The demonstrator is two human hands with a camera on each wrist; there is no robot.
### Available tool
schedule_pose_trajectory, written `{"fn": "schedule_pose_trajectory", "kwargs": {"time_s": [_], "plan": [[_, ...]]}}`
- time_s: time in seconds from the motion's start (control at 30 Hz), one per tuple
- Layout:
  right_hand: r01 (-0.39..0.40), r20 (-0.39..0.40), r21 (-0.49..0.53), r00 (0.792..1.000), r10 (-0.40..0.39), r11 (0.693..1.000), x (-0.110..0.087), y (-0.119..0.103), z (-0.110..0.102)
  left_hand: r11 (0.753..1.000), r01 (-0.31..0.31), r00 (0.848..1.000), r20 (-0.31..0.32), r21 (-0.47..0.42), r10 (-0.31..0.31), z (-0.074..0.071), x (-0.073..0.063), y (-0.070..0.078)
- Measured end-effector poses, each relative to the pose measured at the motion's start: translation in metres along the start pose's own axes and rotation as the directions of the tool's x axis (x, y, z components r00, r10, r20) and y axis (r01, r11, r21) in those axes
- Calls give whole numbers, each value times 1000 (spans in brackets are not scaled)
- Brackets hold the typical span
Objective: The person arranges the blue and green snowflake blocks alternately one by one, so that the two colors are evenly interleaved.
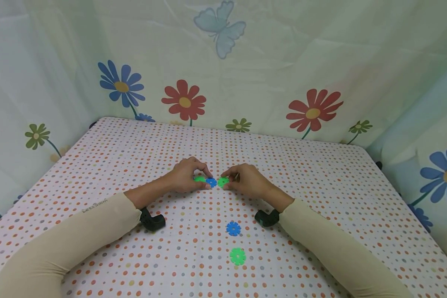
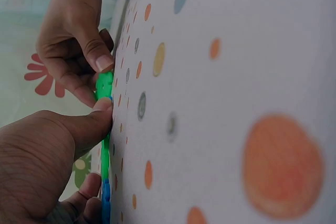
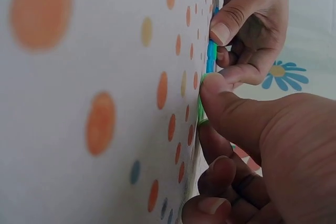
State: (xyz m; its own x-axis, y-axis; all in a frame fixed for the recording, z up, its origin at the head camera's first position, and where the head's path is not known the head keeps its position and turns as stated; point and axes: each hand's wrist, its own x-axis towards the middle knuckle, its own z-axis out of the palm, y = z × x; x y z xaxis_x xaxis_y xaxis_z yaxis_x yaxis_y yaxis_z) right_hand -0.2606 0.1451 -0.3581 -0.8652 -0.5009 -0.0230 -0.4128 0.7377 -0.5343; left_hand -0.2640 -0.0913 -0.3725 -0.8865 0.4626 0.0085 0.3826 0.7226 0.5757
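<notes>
My left hand pinches a blue notched plastic disc between thumb and fingers. Beside that disc, a green disc shows under the palm, and another blue disc follows it in a row in the left wrist view. Facing it, my right hand pinches a green notched disc by thumb and forefinger. The edges of this green disc and the left hand's blue disc are very close; whether their notches interlock I cannot tell. Both hands are low over the tabletop.
Nearer to me on the dotted tablecloth lie a loose blue disc and a loose green disc. Dark wrist devices sit at both sleeve cuffs. A flower-printed curtain stands behind the table and along its sides.
</notes>
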Motion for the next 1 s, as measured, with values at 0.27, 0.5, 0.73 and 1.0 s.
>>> {"fn": "schedule_pose_trajectory", "kwargs": {"time_s": [0.27,0.5,0.73,1.0], "plan": [[-24,-15,7,1000,25,1000,0,1,0,1000,-7,1000,-2,-3,7,1,1,-2],[-27,-14,7,1000,27,1000,-1,2,0,1000,-9,1000,-2,-5,9,1,1,-3],[5,0,0,1000,-5,1000,0,1,1,1000,-15,1000,-5,1,15,1,1,-3],[18,-5,-4,1000,-18,1000,0,2,2,1000,-18,1000,-10,-1,18,1,0,-1]]}}
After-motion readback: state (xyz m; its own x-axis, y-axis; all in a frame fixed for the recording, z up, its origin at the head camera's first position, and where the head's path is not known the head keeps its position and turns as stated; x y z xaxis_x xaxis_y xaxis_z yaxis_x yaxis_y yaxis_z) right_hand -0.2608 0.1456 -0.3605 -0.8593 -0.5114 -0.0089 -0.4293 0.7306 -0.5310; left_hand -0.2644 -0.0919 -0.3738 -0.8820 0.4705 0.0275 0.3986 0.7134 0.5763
